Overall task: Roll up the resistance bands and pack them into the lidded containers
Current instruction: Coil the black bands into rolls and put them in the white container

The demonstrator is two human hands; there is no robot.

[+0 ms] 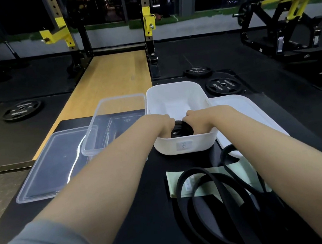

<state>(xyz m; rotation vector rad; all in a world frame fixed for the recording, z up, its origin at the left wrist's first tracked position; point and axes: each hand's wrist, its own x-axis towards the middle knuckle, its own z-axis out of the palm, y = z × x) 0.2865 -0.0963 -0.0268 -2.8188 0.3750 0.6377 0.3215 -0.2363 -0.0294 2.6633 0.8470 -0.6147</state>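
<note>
Fingers of both hands dip below the white container's (pixel 186 145) rim at frame centre, left hand (pixel 161 121) and right hand (pixel 197 117) pressed around a rolled black band (pixel 181 130) inside; their exact curl cannot be told. Lower right, a loose black band (pixel 212 188) lies over a pale green band (pixel 174 186). Centre left, the clear container (pixel 114 124) sits open.

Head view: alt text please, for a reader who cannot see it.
Both hands, left hand and right hand, press a rolled black band into a white container. A clear container stands left; loose black bands lie nearer.
</note>
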